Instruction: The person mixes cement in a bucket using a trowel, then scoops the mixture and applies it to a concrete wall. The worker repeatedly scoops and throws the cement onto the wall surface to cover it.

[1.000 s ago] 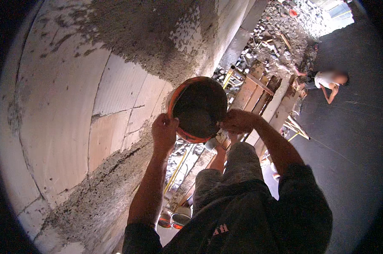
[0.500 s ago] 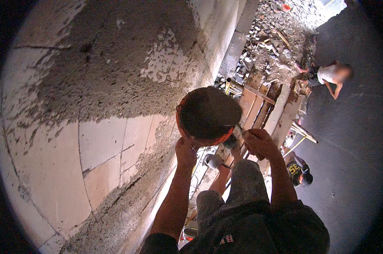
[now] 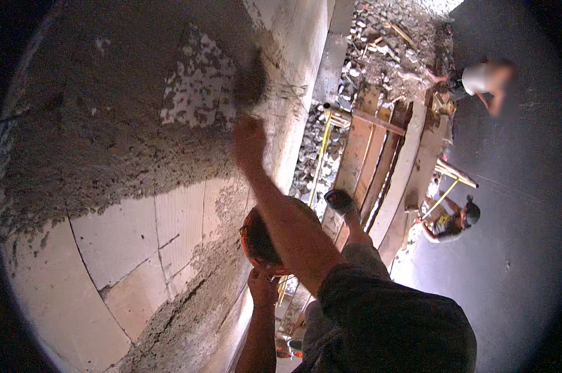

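Head view. Left hand (image 3: 263, 287): grip grasping the rim of an orange bowl (image 3: 260, 239), held low beside the wall (image 3: 138, 224). Right hand (image 3: 248, 138): raised against the wall, blurred; grip state cannot be told. Mortar (image 3: 107, 124): rough grey coat over upper blocks. Beyond: planks (image 3: 371, 155), rubble (image 3: 380, 56), two other people.
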`<state>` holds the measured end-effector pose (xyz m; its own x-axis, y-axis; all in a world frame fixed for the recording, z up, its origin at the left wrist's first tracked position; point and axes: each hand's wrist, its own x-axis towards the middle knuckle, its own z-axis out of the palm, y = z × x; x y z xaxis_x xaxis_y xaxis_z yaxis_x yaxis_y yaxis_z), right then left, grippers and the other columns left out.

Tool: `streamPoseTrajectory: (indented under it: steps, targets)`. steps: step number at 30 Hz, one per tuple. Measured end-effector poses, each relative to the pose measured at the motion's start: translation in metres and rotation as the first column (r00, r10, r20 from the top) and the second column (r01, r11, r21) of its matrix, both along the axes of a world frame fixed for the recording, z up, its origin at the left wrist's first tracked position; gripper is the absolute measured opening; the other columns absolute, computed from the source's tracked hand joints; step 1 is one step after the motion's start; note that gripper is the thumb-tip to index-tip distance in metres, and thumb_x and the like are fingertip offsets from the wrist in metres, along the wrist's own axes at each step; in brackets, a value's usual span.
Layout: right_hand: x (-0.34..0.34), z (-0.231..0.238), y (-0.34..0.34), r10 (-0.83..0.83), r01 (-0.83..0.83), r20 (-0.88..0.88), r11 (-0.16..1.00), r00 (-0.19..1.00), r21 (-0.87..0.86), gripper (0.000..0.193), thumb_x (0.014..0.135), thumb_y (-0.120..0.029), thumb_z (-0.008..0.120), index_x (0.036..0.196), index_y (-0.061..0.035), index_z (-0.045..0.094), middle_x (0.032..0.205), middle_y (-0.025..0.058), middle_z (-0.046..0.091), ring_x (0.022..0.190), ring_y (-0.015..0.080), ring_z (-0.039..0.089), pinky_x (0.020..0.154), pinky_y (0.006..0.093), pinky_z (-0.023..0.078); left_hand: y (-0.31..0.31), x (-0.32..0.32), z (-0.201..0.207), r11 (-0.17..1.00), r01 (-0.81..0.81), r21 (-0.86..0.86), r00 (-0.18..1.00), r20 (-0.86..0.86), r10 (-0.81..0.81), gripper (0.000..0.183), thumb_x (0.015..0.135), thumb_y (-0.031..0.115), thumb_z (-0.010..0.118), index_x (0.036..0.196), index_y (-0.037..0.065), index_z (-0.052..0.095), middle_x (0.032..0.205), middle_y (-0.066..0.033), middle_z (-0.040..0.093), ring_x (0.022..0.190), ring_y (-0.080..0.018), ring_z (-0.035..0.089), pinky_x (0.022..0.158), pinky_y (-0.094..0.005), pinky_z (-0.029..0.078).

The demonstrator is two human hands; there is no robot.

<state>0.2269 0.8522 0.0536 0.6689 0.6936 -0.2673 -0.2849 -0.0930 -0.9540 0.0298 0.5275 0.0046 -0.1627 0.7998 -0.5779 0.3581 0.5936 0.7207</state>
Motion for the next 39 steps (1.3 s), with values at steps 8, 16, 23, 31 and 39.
streamPoseTrajectory:
  steps: [8,16,23,31,39]
  targets:
    - [0.064,0.121,-0.154,0.671,-0.667,0.228,0.737,0.705,-0.108,0.024,0.092,-0.022,0.064,0.1,-0.0007,0.056,0.086,0.0122,0.06,0.078,0.0242,0.057,0.071,0.0366,0.047,-0.019,-0.052,0.045,0.799,-0.491,-0.347,0.774,0.246,0.583,0.016,0.083,0.007,0.068,0.094,0.009,0.057,0.089,-0.0064,0.063,0.08,-0.0204,0.062,0.072,-0.0406,0.052]
    - [0.082,0.077,-0.223,0.879,-0.549,0.34,0.112,-0.334,-0.829,0.022,0.089,-0.023,0.06,0.092,-0.0025,0.067,0.08,0.0159,0.067,0.076,0.0325,0.071,0.065,0.0492,0.058,0.04,-0.05,0.093,0.987,-0.096,-0.13,0.984,0.138,0.114,0.011,0.086,0.011,0.069,0.09,0.005,0.061,0.089,-0.003,0.062,0.081,-0.0154,0.061,0.069,-0.0329,0.05]
    - [0.085,0.022,-0.15,0.9,-0.62,0.19,-0.106,-0.391,-0.777,0.031,0.088,-0.03,0.06,0.082,-0.0009,0.07,0.082,0.0198,0.071,0.078,0.0318,0.072,0.063,0.0458,0.059,0.114,0.002,0.137,0.872,0.389,0.296,0.915,-0.234,-0.329,0.017,0.088,0.009,0.06,0.099,-0.002,0.064,0.081,-0.0138,0.063,0.072,-0.0226,0.06,0.072,-0.0372,0.049]
    - [0.132,-0.033,-0.223,0.911,-0.941,-0.4,-0.046,0.097,-0.334,0.045,0.095,-0.047,0.06,0.087,-0.0028,0.065,0.067,0.0049,0.062,0.055,0.0132,0.056,0.052,0.0314,0.048,0.131,0.031,0.101,0.991,-0.091,0.094,0.961,0.27,0.063,0.009,0.084,-0.002,0.06,0.093,-0.003,0.06,0.083,-0.0076,0.064,0.074,-0.0177,0.063,0.071,-0.0358,0.053]
    - [0.179,0.009,-0.25,0.646,-0.753,-0.391,0.604,0.655,-0.263,0.034,0.096,-0.035,0.062,0.096,-0.0012,0.065,0.069,0.0037,0.061,0.055,0.0101,0.055,0.049,0.0271,0.045,0.135,0.068,0.016,0.987,-0.154,-0.046,0.894,0.419,0.159,0.007,0.089,0.008,0.061,0.092,0.003,0.057,0.085,-0.0064,0.063,0.076,-0.0181,0.064,0.072,-0.0357,0.055]
